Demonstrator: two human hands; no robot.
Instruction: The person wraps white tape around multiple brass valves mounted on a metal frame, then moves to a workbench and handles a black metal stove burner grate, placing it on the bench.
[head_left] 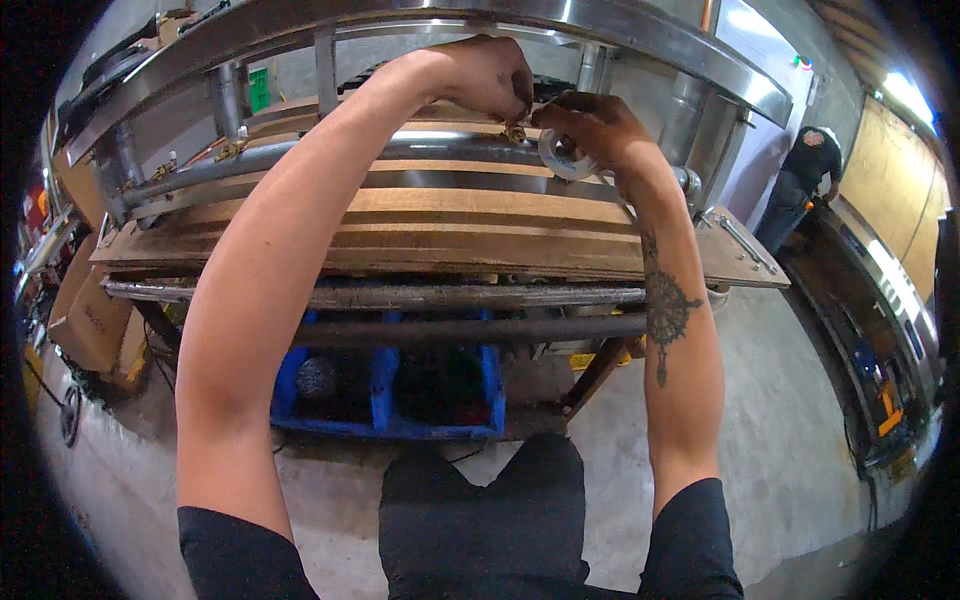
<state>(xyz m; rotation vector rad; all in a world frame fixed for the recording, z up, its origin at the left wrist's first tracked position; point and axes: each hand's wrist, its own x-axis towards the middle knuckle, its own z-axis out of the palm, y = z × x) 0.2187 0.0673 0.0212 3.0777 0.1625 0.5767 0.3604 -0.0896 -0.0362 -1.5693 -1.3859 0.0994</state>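
Both my arms reach forward under the top rail of a stainless steel frame (560, 12). Beneath that rail, my left hand (488, 78) is bent down at the wrist with its fingers curled together; whatever they pinch is hidden. Close by on the right, my right hand (603, 128) is closed on a whitish roll of tape (566, 160), whose ring hangs below the fingers. A small brass valve (514, 132) sits on the horizontal metal pipe (440, 148), just under the fingertips of both hands. Further left along the pipe are more brass valves (232, 150).
The frame stands on wooden boards (480, 240), with wrenches (745, 242) at their right end. A blue bin (385, 432) is under the table. Cardboard boxes (92, 325) stand left. At the right, another person (808, 175) is beside a long metal unit (880, 260).
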